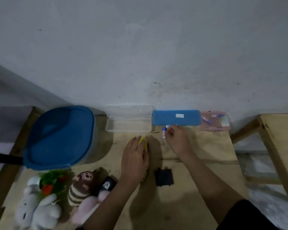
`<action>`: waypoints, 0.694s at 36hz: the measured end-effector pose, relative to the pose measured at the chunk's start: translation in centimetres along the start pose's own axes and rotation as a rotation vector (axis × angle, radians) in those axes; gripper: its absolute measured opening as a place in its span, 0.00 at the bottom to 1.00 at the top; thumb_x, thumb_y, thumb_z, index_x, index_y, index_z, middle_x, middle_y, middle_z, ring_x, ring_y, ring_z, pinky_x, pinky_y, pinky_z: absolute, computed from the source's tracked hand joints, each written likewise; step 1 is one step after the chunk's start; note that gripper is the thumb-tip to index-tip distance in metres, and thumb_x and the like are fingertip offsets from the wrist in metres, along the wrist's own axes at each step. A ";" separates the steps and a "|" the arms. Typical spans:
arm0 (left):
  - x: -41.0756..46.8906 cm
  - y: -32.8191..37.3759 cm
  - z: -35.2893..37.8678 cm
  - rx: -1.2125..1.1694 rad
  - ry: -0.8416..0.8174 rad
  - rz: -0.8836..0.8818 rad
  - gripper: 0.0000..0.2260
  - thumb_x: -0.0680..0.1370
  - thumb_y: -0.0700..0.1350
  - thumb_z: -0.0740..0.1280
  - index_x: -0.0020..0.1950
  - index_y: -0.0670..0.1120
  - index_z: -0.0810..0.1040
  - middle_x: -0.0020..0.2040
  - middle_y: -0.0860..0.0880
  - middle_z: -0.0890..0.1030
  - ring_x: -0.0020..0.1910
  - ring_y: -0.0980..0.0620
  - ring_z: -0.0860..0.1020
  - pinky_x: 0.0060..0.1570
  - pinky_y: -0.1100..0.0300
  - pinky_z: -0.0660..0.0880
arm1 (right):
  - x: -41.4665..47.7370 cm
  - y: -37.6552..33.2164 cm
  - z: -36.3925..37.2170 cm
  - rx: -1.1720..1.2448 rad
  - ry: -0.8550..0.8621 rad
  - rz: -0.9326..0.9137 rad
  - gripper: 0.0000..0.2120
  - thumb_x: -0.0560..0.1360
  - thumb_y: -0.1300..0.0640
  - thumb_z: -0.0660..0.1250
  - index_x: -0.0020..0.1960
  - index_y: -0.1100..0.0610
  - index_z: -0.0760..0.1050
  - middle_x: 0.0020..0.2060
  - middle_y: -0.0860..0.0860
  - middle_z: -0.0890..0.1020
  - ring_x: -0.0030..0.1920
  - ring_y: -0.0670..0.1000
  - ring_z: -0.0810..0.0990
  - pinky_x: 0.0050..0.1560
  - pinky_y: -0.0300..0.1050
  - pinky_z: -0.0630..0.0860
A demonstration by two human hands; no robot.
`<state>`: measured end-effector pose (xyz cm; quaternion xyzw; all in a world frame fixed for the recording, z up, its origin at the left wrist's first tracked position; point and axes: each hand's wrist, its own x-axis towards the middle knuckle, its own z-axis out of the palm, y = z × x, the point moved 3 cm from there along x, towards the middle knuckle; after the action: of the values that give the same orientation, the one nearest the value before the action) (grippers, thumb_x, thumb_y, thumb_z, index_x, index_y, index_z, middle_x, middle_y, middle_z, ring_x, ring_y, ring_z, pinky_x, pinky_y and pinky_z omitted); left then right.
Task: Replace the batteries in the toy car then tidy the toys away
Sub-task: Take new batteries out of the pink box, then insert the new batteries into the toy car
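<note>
1. Lying mid-bench, the yellow toy car [144, 142] is mostly covered by the left hand [134, 157], whose fingers press flat on it.
2. Right of the car, the right hand [177, 138] has its fingers pinched on a small battery [164, 132].
3. A black battery cover [164, 177] lies nearer than the car, to its right.
4. Beyond the car sit an open clear case [128, 125] and a blue case [176, 117].
5. Left of the car stand a blue-lidded tub [60, 136] and plush toys [45, 206].
</note>
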<state>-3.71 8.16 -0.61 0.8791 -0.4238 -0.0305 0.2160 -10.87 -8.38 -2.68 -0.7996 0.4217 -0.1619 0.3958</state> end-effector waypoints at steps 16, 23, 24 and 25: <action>-2.6 -0.3 1.3 0.061 -0.367 -0.431 0.42 0.72 0.49 0.70 0.76 0.47 0.45 0.73 0.38 0.50 0.65 0.37 0.61 0.59 0.48 0.67 | -0.8 -0.3 2.8 -0.156 -0.090 0.044 0.06 0.73 0.64 0.65 0.48 0.66 0.75 0.42 0.62 0.78 0.41 0.56 0.75 0.37 0.42 0.66; -1.9 -2.1 -0.4 -0.391 -0.290 -0.451 0.43 0.70 0.50 0.73 0.76 0.52 0.49 0.63 0.44 0.62 0.62 0.44 0.67 0.60 0.53 0.68 | -2.4 -1.6 0.8 0.078 -0.232 -0.002 0.03 0.72 0.63 0.67 0.43 0.58 0.74 0.34 0.50 0.76 0.36 0.48 0.74 0.37 0.41 0.70; -1.7 -2.4 -0.9 -0.512 -0.250 -0.448 0.43 0.69 0.51 0.74 0.75 0.53 0.51 0.62 0.47 0.63 0.61 0.48 0.68 0.60 0.55 0.68 | -2.6 -2.1 0.5 0.134 -0.255 -0.016 0.03 0.73 0.63 0.67 0.44 0.57 0.74 0.36 0.50 0.77 0.37 0.47 0.74 0.38 0.39 0.70; -1.4 -2.4 -1.5 -0.627 -0.208 -0.419 0.42 0.69 0.51 0.75 0.75 0.55 0.52 0.62 0.49 0.64 0.61 0.51 0.69 0.61 0.57 0.68 | -2.9 -2.7 0.2 0.183 -0.275 -0.029 0.03 0.73 0.63 0.67 0.45 0.57 0.75 0.37 0.51 0.78 0.38 0.48 0.75 0.39 0.37 0.71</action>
<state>-2.46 11.10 -0.42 0.8301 -0.2248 -0.2911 0.4191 -10.99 -5.11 -0.48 -0.7807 0.3356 -0.0944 0.5186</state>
